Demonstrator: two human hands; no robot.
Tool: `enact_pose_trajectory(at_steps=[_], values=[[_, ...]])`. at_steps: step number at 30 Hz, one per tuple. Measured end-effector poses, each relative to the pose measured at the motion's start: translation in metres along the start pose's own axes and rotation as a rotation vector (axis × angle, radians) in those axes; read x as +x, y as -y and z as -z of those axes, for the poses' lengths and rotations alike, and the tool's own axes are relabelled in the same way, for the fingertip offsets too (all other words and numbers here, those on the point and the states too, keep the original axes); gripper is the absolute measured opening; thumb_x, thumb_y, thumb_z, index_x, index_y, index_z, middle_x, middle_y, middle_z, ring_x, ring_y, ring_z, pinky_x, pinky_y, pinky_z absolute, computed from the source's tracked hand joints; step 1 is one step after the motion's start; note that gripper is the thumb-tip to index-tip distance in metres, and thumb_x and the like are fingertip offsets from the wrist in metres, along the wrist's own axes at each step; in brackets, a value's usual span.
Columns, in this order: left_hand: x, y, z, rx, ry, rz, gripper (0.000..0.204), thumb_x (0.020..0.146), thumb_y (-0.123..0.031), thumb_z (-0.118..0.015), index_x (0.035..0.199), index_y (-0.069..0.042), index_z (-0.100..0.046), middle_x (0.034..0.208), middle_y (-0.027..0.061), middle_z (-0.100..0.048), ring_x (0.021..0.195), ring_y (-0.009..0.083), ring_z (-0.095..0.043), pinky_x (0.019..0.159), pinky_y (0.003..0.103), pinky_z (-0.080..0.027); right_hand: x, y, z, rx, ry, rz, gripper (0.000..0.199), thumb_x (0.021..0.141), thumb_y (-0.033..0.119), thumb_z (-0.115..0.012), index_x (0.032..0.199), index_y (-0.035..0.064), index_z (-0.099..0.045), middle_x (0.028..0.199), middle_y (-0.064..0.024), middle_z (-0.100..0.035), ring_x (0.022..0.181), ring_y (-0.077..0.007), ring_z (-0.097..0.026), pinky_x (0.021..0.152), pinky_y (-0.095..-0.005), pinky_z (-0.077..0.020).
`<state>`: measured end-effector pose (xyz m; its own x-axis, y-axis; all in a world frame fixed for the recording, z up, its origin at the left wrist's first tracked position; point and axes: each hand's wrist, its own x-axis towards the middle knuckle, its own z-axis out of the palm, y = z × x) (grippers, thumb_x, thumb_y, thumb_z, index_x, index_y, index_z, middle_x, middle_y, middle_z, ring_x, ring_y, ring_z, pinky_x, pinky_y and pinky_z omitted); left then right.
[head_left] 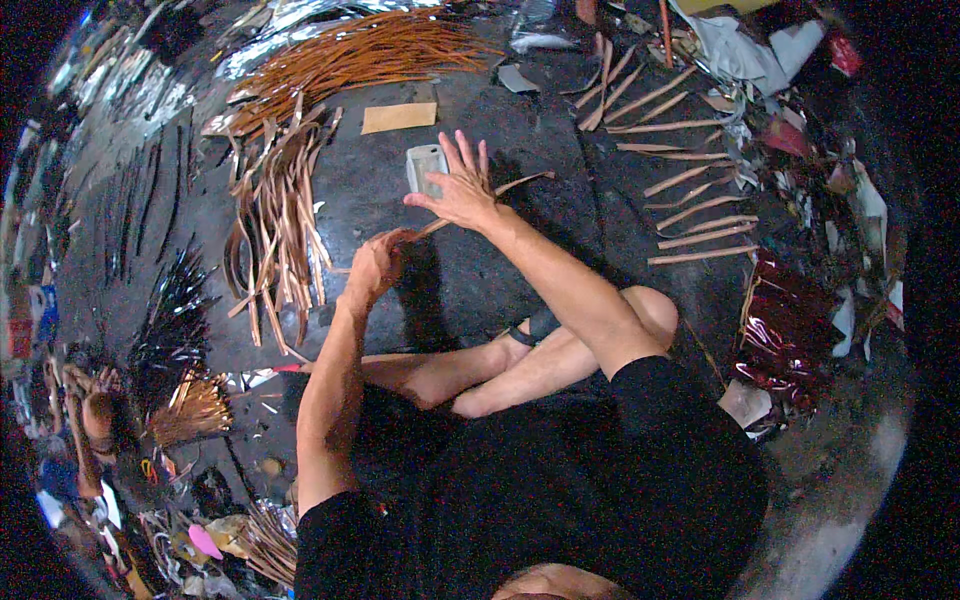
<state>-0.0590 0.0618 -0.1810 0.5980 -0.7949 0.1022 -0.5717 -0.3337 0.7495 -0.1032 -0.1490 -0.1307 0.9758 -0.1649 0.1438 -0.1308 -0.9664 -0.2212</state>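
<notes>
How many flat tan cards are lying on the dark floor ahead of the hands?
1. The tan card lies flat on the floor, beyond the small grey container and beside the loose strip pile. Others could be hidden under the strips or scraps.

Dressed in a black short-sleeved top, sleeves ending above the elbows, forearms bare down to the left hand (375,265) and right hand (458,187). Black lower clothing too, loose and dark across the lap, legs bare from the knee down. No rings, watch or gloves to be made out on either hand; a dark strap near the ankle, too small to tell more.
</notes>
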Motion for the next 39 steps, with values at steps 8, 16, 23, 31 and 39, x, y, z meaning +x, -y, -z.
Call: enact_pose_trajectory(at_steps=[8, 16, 23, 31, 39], values=[[-0.006, -0.020, 0.009, 0.127, -0.037, 0.005, 0.033, 0.081, -0.009, -0.053, 0.111, -0.014, -0.063, 0.094, 0.0166, -0.058, 0.089, 0.0347, -0.055, 0.079, 0.040, -0.046, -0.031, -0.062, 0.002, 0.575, -0.309, -0.152, 0.027, 0.084, 0.033, -0.061, 0.089, 0.0071, -0.063, 0.117, -0.0214, -0.054, 0.114, -0.0361, -0.047, 0.098, -0.0473, -0.0338], [-0.007, -0.018, 0.008, 0.231, -0.136, -0.083, 0.036, 0.080, -0.003, -0.049, 0.111, -0.014, -0.065, 0.095, 0.0148, -0.054, 0.090, 0.0323, -0.052, 0.084, 0.039, -0.043, -0.106, -0.126, 0.053, 1.082, 0.161, -0.802, 0.053, 0.096, 0.018, -0.039, 0.144, 0.0262, -0.019, 0.086, -0.0110, -0.061, 0.056, -0.0118, -0.052, 0.050, -0.0266, -0.0481], [-0.005, -0.003, 0.011, 0.203, -0.048, -0.046, 0.030, 0.078, -0.005, -0.052, 0.104, -0.010, -0.065, 0.096, 0.0157, -0.061, 0.094, 0.0346, -0.055, 0.084, 0.040, -0.043, -0.109, -0.107, 0.042, 0.829, 0.341, -0.839, 0.058, 0.096, 0.019, -0.036, 0.145, 0.0306, -0.007, 0.066, -0.0101, -0.062, 0.049, -0.0143, -0.054, 0.045, -0.0290, -0.0471], [-0.002, 0.016, 0.020, 0.125, 0.109, 0.089, 0.019, 0.082, -0.015, -0.055, 0.097, -0.007, -0.064, 0.089, 0.0166, -0.065, 0.086, 0.0358, -0.062, 0.072, 0.041, -0.049, -0.108, -0.078, 0.036, 0.622, 0.451, -0.720, 0.054, 0.096, 0.020, -0.033, 0.144, 0.0315, -0.012, 0.060, -0.0087, -0.059, 0.044, -0.0150, -0.054, 0.042, -0.0309, -0.0465], [0.000, 0.021, 0.026, 0.228, 0.218, 0.177, 0.018, 0.081, -0.015, -0.057, 0.095, -0.005, -0.063, 0.087, 0.0161, -0.066, 0.084, 0.0327, -0.064, 0.072, 0.039, -0.049, -0.087, 0.037, -0.051, 0.376, 0.462, -0.287, 0.057, 0.089, 0.017, -0.042, 0.142, 0.0248, -0.023, 0.073, -0.0217, -0.062, 0.065, -0.0355, -0.061, 0.061, -0.0456, -0.0509]])
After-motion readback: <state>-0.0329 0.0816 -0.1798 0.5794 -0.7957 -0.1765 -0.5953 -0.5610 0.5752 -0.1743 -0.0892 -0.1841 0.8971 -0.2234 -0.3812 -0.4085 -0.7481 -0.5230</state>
